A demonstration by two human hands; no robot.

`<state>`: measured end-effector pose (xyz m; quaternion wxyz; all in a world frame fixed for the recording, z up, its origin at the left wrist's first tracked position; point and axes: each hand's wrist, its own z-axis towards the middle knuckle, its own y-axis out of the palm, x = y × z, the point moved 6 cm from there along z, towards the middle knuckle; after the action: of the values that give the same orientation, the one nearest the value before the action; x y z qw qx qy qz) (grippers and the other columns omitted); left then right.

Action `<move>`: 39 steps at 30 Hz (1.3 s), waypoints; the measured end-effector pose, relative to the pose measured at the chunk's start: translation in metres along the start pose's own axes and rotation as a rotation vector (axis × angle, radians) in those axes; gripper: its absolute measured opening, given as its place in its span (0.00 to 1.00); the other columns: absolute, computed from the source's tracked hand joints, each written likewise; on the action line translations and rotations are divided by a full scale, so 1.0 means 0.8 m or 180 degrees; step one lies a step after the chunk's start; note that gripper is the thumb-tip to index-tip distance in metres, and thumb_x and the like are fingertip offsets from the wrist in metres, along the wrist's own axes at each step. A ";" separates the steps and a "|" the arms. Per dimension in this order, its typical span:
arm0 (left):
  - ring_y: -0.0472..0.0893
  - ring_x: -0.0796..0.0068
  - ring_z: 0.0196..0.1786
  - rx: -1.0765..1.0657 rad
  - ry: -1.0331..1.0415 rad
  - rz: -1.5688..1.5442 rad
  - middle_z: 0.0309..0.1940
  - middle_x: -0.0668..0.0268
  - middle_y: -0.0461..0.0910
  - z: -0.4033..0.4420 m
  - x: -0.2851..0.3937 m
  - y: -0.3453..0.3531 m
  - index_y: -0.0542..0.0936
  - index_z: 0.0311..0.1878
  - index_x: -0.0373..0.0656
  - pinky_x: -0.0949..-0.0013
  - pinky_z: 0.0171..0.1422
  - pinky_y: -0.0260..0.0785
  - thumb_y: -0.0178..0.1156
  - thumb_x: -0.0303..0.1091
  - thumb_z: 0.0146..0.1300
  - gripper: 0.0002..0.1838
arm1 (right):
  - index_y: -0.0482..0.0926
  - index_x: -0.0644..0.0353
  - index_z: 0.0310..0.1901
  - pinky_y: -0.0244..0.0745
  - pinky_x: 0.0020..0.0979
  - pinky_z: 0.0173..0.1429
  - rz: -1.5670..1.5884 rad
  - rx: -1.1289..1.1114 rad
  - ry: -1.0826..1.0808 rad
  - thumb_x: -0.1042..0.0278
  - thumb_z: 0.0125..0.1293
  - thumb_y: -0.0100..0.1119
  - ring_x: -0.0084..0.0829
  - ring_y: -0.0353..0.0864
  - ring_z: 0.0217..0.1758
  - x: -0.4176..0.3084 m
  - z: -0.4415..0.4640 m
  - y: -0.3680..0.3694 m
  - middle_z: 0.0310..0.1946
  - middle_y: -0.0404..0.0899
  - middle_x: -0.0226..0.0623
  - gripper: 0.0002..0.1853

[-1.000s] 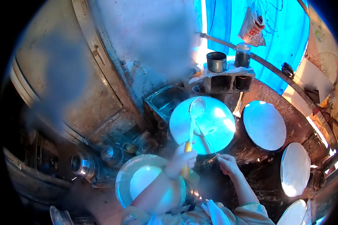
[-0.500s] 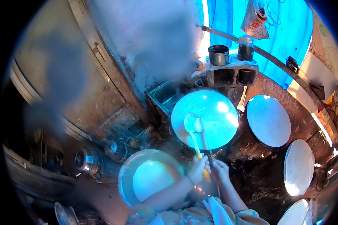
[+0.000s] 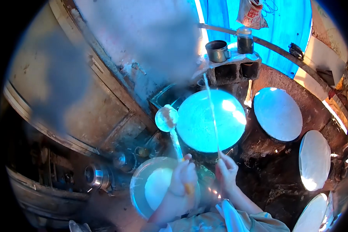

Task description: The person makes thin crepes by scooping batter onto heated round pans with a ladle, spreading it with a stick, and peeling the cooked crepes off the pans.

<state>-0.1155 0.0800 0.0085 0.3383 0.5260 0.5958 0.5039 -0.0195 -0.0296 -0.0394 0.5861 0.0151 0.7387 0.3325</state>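
Note:
My left hand [image 3: 183,178] is closed around the yellow handle of a ladle [image 3: 166,118]. The bowl of the ladle, coated in white, is just off the left edge of a round, pale, smooth disc [image 3: 210,121] in front of me, apparently the top of a griddle. Between the fingers of my right hand [image 3: 227,170] is a long thin stick [image 3: 211,110], which extends across the disc past its far edge. Below my left hand stands a wide basin [image 3: 137,183] holding white batter or something like it [image 3: 157,189]; my forearm hides part of it.
Pale round discs [image 3: 277,114] [image 3: 314,160] stand to the right, with others at the lower right. Behind the griddle, a metal mug [image 3: 217,51] and a glass jar [image 3: 245,40] sit on a hollow block [image 3: 232,71]. Metal vessels [image 3: 98,176] lie left of the basin. Smoke or blur veils the upper left.
My left hand has swung the ladle left, from over the pale disc to beyond its edge. The stick in my right hand now points farther up across the disc. The whole view has shifted slightly.

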 end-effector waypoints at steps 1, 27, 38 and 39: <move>0.59 0.89 0.10 -0.0108 -0.0019 -0.0189 0.12 0.76 0.57 0.001 0.004 0.005 0.70 0.48 0.40 0.84 0.14 0.54 0.41 0.29 0.68 0.11 | 0.74 0.62 0.53 0.58 0.16 0.23 -0.0307 0.0058 -0.0161 0.73 0.63 0.54 0.11 0.64 0.22 0.000 0.007 -0.004 0.24 0.70 0.19 0.16; 0.63 0.87 0.14 -0.0151 0.0048 -0.0963 0.15 0.76 0.59 -0.176 0.088 -0.142 0.68 0.45 0.36 0.79 0.20 0.62 0.38 0.34 0.69 0.12 | 0.73 0.47 0.55 0.74 0.39 0.40 -0.4187 -0.1146 -0.1059 0.64 0.60 0.54 0.44 0.79 0.39 0.077 0.021 0.018 0.33 0.78 0.43 0.20; 0.63 0.89 0.14 -0.0101 -0.0279 -0.0970 0.16 0.75 0.60 -0.189 0.057 -0.156 0.68 0.44 0.36 0.82 0.19 0.62 0.39 0.30 0.68 0.10 | 0.77 0.62 0.48 0.75 0.29 0.43 -0.2686 0.0993 -0.0470 0.66 0.57 0.60 0.26 0.80 0.37 0.055 -0.045 -0.126 0.35 0.82 0.44 0.17; 0.63 0.89 0.14 -0.0135 -0.0268 -0.0978 0.16 0.75 0.60 -0.188 0.056 -0.155 0.68 0.44 0.36 0.82 0.19 0.62 0.39 0.30 0.68 0.10 | 0.77 0.65 0.48 0.75 0.28 0.43 -0.2115 0.0823 -0.0448 0.66 0.57 0.62 0.25 0.80 0.38 0.102 -0.059 -0.125 0.36 0.82 0.41 0.18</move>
<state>-0.3014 0.0939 -0.0651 0.4472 0.4421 0.6437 0.4361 -0.0497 -0.0965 -0.1555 0.7048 -0.1289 0.6971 0.0259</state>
